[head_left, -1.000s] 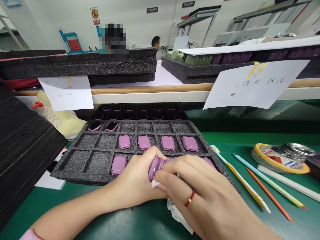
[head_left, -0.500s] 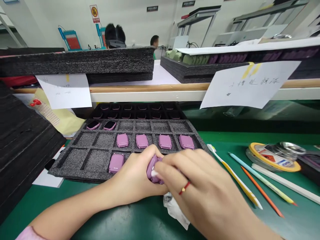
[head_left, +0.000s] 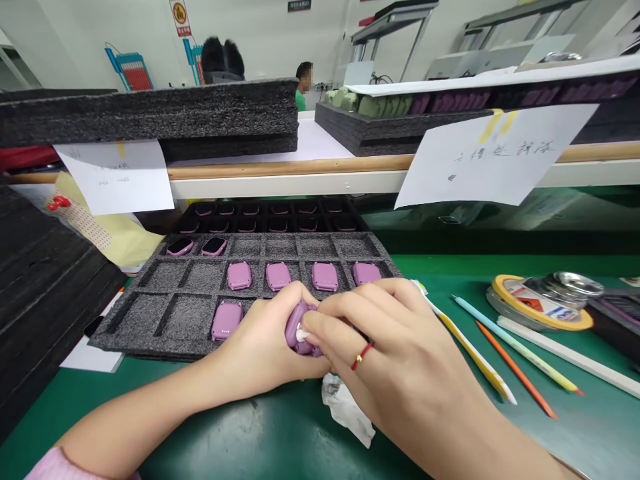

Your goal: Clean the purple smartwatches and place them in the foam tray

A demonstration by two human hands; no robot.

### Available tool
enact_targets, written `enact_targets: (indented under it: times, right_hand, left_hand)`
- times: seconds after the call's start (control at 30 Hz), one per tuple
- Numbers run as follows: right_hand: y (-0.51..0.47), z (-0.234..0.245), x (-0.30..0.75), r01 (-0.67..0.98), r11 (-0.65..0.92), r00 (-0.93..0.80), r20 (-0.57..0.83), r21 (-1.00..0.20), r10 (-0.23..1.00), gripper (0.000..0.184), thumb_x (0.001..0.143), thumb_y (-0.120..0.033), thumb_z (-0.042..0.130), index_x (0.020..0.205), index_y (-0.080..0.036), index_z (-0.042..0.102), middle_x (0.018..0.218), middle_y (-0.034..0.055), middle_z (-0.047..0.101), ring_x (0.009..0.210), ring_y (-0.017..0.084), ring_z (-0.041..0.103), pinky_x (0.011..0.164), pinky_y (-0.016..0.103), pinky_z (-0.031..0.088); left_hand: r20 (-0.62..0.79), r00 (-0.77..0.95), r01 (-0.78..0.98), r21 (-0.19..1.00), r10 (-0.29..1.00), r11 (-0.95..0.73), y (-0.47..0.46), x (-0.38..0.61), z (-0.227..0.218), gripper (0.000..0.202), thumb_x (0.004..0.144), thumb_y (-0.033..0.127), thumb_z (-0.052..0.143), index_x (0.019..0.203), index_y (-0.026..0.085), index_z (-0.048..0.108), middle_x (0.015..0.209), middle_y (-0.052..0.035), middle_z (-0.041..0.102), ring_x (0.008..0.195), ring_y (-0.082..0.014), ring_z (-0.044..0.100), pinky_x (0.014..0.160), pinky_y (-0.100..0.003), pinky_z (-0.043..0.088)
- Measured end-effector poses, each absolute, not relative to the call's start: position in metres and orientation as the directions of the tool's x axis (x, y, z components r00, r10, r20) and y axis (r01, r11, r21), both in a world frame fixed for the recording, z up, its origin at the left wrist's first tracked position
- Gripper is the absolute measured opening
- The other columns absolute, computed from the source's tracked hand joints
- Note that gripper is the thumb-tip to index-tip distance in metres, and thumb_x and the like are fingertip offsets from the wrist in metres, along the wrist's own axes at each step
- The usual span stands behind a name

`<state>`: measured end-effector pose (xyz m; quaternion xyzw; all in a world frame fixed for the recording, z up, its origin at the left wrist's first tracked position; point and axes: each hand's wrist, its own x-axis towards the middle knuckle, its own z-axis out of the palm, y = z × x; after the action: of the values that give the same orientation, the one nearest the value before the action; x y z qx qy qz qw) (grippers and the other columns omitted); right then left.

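A purple watch case is gripped in my left hand, thumb over its top and fingers curled around it. My right hand, with a red ring on one finger, pinches a small white-tipped thing against the case; its rest is hidden by the fingers. Just beyond my hands lies a black foam tray with several purple watch cases, one of them close to my left forearm. Crumpled white tissue rests on the green table under my right hand.
On the right lie a toothbrush, a blue-and-yellow stick, an orange stick, a white bar and a yellow-rimmed tape roll. A shelf edge crosses above the tray. Black foam is stacked at left.
The whole view has shifted slightly, so everything sits a little higher and further left. Both hands stay on the watch case, with the white tip still against it.
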<state>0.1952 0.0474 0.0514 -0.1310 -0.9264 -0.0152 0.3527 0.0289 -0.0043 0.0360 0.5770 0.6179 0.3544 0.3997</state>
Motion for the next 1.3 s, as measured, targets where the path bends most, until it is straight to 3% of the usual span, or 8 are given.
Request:
enact_targets:
  times: [0.53,0.63,0.7,0.77,0.87,1.07,1.17,1.3]
  right_hand:
    - [0.060,0.049,0.196,0.257,0.958,-0.670,0.691,-0.126,0.271,0.022,0.098,-0.007,0.050,0.089,-0.016,0.068,0.085,0.0038,0.069,0.073,0.018,0.054,0.071,0.034,0.039]
    - [0.074,0.046,0.193,0.190,0.862,-0.575,0.658,-0.471,0.486,0.011,0.097,-0.014,0.057,0.095,-0.020,0.066,0.088,0.0033,0.067,0.073,0.016,0.061,0.066,0.030,0.048]
    - [0.080,0.045,0.189,0.051,0.637,-0.554,0.509,-0.769,0.659,0.006,0.097,-0.022,0.059,0.093,-0.021,0.064,0.079,0.0006,0.063,0.061,0.012,0.059,0.055,0.025,0.049]
    - [0.082,0.043,0.184,-0.072,0.382,-0.567,0.352,-0.922,0.744,0.013,0.096,-0.032,0.062,0.090,-0.021,0.061,0.070,-0.0020,0.059,0.051,0.010,0.055,0.047,0.022,0.048]
    - [0.080,0.042,0.179,-0.196,0.181,-0.578,0.263,-0.964,0.772,0.025,0.089,-0.043,0.072,0.087,-0.020,0.062,0.069,-0.0031,0.059,0.049,0.009,0.055,0.048,0.021,0.052]
    - [0.081,0.040,0.180,-0.213,0.060,-0.646,0.187,-0.975,0.740,0.021,0.088,-0.038,0.076,0.091,-0.020,0.067,0.073,-0.0021,0.063,0.060,0.009,0.061,0.059,0.020,0.058]
    - [0.083,0.042,0.184,-0.136,0.128,-0.646,0.186,-0.982,0.740,0.017,0.090,-0.036,0.073,0.094,-0.020,0.067,0.075,-0.0003,0.065,0.064,0.012,0.064,0.060,0.024,0.059]
    - [0.076,0.052,0.196,0.051,0.682,-0.607,0.520,-0.730,0.602,0.003,0.092,-0.020,0.068,0.091,-0.023,0.070,0.086,0.0027,0.071,0.075,0.016,0.067,0.069,0.028,0.057]
  left_hand:
    - [-0.104,-0.060,0.348,0.930,0.993,0.119,-0.005,0.027,0.034,0.044,0.063,0.028,0.087,0.092,0.025,0.054,0.082,0.0085,0.060,0.073,-0.0126,0.052,0.063,-0.025,0.040]
    - [-0.118,-0.084,0.301,0.943,0.989,0.138,-0.004,0.026,0.034,0.049,0.061,0.034,0.091,0.092,0.024,0.053,0.082,0.0075,0.059,0.074,-0.0133,0.053,0.066,-0.026,0.041]
    - [-0.138,-0.089,0.254,0.954,0.986,0.156,-0.004,0.026,0.035,0.051,0.061,0.033,0.091,0.093,0.024,0.053,0.081,0.0069,0.061,0.073,-0.0136,0.054,0.067,-0.028,0.044]
    - [-0.141,-0.089,0.198,0.968,0.986,0.156,-0.004,0.025,0.035,0.053,0.061,0.031,0.092,0.095,0.024,0.053,0.084,0.0054,0.064,0.076,-0.0146,0.058,0.071,-0.029,0.047]
    - [-0.129,-0.091,0.108,0.984,0.987,0.139,-0.005,0.025,0.036,0.058,0.063,0.026,0.091,0.106,0.025,0.052,0.093,0.0033,0.068,0.083,-0.0163,0.064,0.077,-0.031,0.051]
    - [-0.047,-0.098,0.110,0.992,0.994,0.058,-0.006,0.025,0.035,0.061,0.067,0.021,0.089,0.116,0.030,0.053,0.103,0.0050,0.067,0.091,-0.0151,0.066,0.082,-0.027,0.053]
    - [-0.062,-0.109,0.132,0.988,0.992,0.076,-0.007,0.025,0.036,0.051,0.067,0.023,0.088,0.106,0.027,0.055,0.094,0.0062,0.064,0.081,-0.0132,0.062,0.073,-0.025,0.051]
    - [-0.081,-0.100,0.148,0.984,0.992,0.095,-0.009,0.026,0.035,0.050,0.066,0.025,0.089,0.102,0.026,0.054,0.088,0.0063,0.062,0.076,-0.0126,0.057,0.069,-0.024,0.047]
